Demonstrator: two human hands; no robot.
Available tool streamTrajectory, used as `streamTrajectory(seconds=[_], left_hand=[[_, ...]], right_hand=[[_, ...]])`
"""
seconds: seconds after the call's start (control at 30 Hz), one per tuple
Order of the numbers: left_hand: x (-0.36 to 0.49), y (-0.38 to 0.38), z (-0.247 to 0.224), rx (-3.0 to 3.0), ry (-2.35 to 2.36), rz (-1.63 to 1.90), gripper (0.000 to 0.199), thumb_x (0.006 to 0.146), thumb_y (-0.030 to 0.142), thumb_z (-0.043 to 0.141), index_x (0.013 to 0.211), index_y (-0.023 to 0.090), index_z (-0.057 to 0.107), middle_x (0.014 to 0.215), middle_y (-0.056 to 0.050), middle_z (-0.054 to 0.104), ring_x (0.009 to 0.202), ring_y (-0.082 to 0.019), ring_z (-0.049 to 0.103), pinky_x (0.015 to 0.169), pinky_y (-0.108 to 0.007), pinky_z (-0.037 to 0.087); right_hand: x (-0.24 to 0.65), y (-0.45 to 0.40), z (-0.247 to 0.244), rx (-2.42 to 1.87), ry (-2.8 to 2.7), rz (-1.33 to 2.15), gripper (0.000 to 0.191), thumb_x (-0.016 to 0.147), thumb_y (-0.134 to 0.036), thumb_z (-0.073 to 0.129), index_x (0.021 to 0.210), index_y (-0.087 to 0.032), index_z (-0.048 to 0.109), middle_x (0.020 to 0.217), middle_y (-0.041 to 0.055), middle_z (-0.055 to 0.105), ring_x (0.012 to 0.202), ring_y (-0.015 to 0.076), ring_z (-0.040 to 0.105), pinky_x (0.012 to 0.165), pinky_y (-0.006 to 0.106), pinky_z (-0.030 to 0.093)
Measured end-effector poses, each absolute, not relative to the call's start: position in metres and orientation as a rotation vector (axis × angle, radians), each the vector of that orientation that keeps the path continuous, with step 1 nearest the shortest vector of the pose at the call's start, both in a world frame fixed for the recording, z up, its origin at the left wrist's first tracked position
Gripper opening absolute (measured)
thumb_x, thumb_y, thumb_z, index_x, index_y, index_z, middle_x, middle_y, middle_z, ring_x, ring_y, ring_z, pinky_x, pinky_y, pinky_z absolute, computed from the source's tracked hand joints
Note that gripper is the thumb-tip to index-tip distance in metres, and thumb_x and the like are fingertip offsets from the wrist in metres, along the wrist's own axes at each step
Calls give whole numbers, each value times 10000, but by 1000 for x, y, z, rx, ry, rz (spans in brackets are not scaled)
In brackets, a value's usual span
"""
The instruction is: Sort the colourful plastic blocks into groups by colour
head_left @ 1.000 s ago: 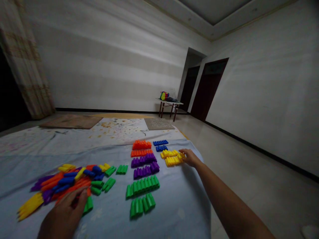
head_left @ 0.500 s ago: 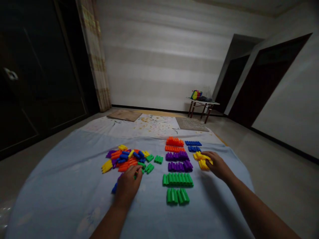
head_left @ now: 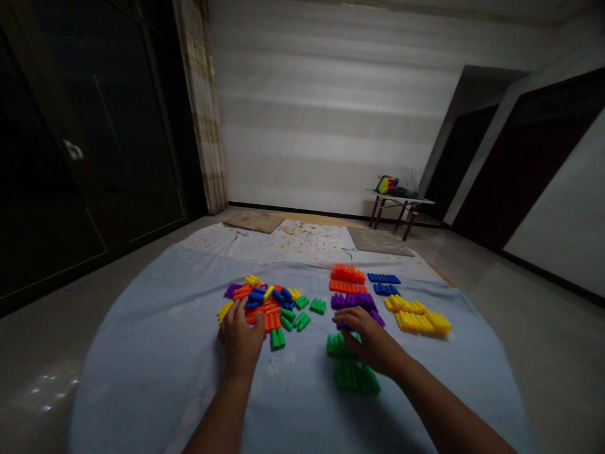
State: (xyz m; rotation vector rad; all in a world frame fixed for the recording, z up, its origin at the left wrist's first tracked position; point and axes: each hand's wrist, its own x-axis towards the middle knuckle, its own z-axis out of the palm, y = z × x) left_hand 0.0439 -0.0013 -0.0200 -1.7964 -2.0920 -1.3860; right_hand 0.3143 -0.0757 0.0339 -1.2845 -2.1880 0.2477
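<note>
My left hand (head_left: 241, 337) rests at the near left edge of a mixed heap of plastic blocks, fingers stretched and thumb apart. Orange blocks (head_left: 271, 315) and blue blocks (head_left: 258, 295) lie just past its fingertips. A green block (head_left: 278, 339) is right of the thumb. My right hand (head_left: 373, 340) hovers above sorted rows, fingers apart, with nothing visible in it. It partly hides a purple row (head_left: 377, 316) and a green row (head_left: 334, 344). Another green row (head_left: 357, 377) lies nearer me. Yellow rows (head_left: 418, 321) are to its right.
Orange rows (head_left: 347, 287) and blue rows (head_left: 385, 278) lie farther back. A light blue cloth (head_left: 155, 353) covers the table. Two flat boards (head_left: 255, 221) lie at its far end. A small side table (head_left: 401, 198) with a colourful item stands by the wall.
My right hand has left the yellow blocks and moved left over the purple and green rows. My left hand has shifted onto the heap's edge, and a green block now shows beside it.
</note>
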Motion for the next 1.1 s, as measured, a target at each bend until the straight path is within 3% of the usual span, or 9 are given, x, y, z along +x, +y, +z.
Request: streamTrajectory(seconds=[0.2,0.4,0.63,0.93,1.1], left_hand=[[28,5,-21,-1691,-2302,-1215,534,792,375,424,1237,89,496,1270,-180,507,1210,-281,434,1023,-406,328],[27,7,-32,-1784,-2412,-996,510,843,403,341,1253,137,486,1352,-151,457,1238,-292,410,1016,-488,304],[47,1,-37,-2064,-2086,-1095,460,823,392,389,1154,123,560,1253,-155,540,1205,-256,453,1021,-387,341],[95,-41,-11,-2542,-2149,-922,526,841,450,353,1261,164,485,1359,-108,467,1285,-254,364,1032,-454,310],[96,-51,19,-2699,-2106,-943,493,832,487,355,1192,212,549,1282,-88,550,1229,-233,449,1057,-444,267]], right_hand=[[291,-83,34,-1362,-2194,404,338,794,-113,499,1102,-207,603,1134,87,592,1085,202,524,956,382,415],[289,-85,27,-1381,-2177,443,339,788,-114,494,1094,-198,613,1134,82,599,1083,198,526,972,377,402],[296,-85,20,-1390,-2157,447,344,788,-104,484,1095,-182,615,1118,88,601,1064,188,530,950,341,414],[292,-79,22,-1382,-2135,448,346,777,-108,500,1090,-198,613,1105,74,605,1061,185,529,955,334,405],[288,-74,25,-1377,-2123,452,334,779,-116,502,1084,-197,614,1093,75,605,1045,182,536,944,328,410]])
